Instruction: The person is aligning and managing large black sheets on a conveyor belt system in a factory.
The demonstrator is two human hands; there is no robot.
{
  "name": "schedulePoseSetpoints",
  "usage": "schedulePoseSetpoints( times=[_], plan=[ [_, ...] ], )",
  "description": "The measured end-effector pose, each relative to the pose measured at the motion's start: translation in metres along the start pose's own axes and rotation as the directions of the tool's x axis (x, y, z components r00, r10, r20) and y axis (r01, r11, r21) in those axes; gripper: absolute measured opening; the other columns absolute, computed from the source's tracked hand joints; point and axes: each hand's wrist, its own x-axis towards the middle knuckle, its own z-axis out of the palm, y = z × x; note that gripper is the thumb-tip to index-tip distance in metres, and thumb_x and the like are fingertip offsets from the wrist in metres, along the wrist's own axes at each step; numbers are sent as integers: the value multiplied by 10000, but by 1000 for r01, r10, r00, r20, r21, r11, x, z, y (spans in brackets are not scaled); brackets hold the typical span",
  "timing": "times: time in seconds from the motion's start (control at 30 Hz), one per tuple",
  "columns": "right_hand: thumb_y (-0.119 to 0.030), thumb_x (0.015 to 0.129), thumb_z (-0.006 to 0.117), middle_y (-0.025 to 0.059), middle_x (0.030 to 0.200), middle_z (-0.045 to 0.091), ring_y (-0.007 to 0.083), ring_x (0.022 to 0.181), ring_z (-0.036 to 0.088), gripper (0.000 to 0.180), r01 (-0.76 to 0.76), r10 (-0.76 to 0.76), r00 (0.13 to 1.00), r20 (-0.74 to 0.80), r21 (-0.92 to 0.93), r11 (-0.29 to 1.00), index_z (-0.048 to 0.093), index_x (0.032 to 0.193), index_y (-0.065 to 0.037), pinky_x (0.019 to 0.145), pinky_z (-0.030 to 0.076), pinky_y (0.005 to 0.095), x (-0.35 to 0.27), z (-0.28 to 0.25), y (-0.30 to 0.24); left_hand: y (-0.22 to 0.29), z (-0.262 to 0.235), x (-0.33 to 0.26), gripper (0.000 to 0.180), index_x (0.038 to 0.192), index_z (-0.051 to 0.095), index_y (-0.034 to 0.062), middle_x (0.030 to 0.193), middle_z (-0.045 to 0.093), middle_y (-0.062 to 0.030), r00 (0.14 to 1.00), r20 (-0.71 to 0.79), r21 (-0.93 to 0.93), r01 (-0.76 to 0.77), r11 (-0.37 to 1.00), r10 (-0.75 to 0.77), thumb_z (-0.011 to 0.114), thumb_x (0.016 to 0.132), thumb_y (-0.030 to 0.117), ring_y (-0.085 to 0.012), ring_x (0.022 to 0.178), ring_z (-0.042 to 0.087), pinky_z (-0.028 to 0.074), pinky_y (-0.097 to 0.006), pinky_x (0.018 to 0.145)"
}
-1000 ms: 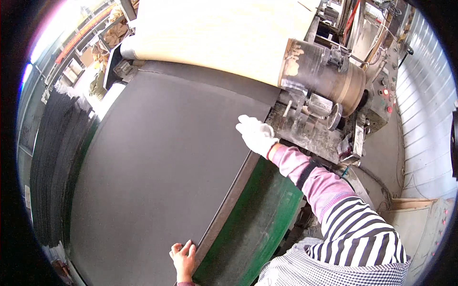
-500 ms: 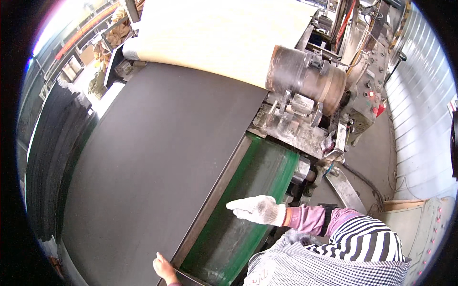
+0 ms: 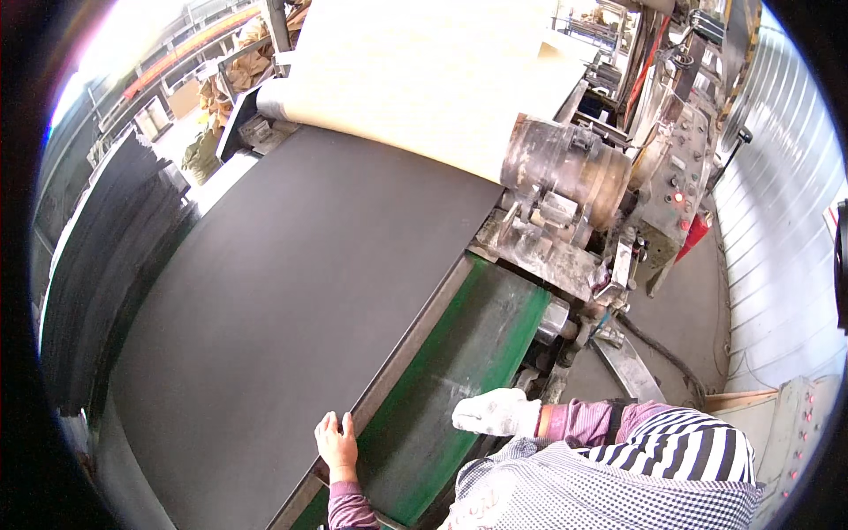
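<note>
My bare left hand (image 3: 337,449) is at the near right edge of a wide dark grey sheet (image 3: 300,291), its fingertips over the surface. Its fingers are apart and it holds nothing. A narrow metal rail (image 3: 415,334) runs along that edge, just beside the hand. My right hand (image 3: 499,412), in a white knitted glove, hovers over a green belt (image 3: 495,305) with a dark worn middle. Its fingers are drawn together and curled, with nothing seen in them. At the far end, the grey sheet meets a pale cream sheet (image 3: 389,79) curving over a roller.
A dusty metal drum (image 3: 565,163) and bearing mounts stand at the far right. Behind them is a control panel (image 3: 680,190) with a lit red lamp. A stack of black sheets (image 3: 106,283) lies left. Another panel with red lamps (image 3: 799,442) stands near right.
My left hand has moved up and right along the sheet's edge, its fingers now spread. My right hand has drawn back toward me and curled. The view has shifted slightly.
</note>
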Motion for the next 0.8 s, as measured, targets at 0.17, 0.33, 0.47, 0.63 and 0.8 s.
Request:
schedulePoseSetpoints(
  times=[0.17,0.33,0.47,0.63,0.8],
  plan=[
    [-379,955,446,113,961,657,328,864,643,326,-73,72,997,-8,-56,996,623,1003,-110,750,506,412,-3,-12,16,-76,-64,-40,396,1357,503,165,1354,499,-206,919,324,569,1,822,-226,434,983,273,-404,1266,445,360,-600,1004],
    [-373,923,517,88,792,669,238,738,664,310,-219,213,974,-77,-94,971,665,943,-101,691,515,338,-6,-27,29,-96,-99,-70,311,859,679,80,801,618,-98,997,82,527,-48,849,5,539,922,350,-276,835,594,457,-471,703],
    [-151,907,573,40,611,606,83,505,569,130,-393,421,907,-8,342,854,654,871,-56,489,462,251,25,-6,1,-26,-63,-33,655,814,687,-29,844,650,-218,954,-93,437,298,849,-286,494,884,592,-361,842,626,471,-448,782],
    [-146,892,603,76,745,658,141,634,627,135,-143,145,989,-5,126,982,670,979,-69,595,510,283,50,-13,-9,-7,-66,-16,763,1071,622,-72,1113,597,-266,917,130,211,347,914,-378,396,916,640,-375,1086,551,384,-457,978],
    [-230,918,601,110,899,697,207,776,664,224,-185,172,958,-227,-37,982,679,1069,-84,725,524,333,36,-67,31,-30,-70,-31,875,1325,452,-101,1382,433,-317,777,88,463,522,716,-624,357,915,667,-453,1291,409,244,-547,1097]
  ],
)
